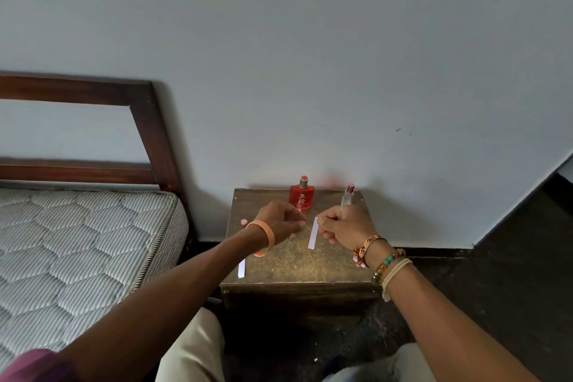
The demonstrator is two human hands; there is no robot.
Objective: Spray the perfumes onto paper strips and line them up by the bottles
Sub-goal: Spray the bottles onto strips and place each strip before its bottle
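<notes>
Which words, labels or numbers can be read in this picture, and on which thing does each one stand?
"ZX", below a small emblem too blurred to read: on the red perfume bottle.
Dark letters on the woven wristband of the right hand: too distorted to read.
Clear perfume bottle: no readable text.

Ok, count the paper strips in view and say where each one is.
2 for certain. One paper strip is pinched in the right hand above the wooden stand. Another strip lies at the stand's front left edge. The left hand and arm may hide more.
</notes>
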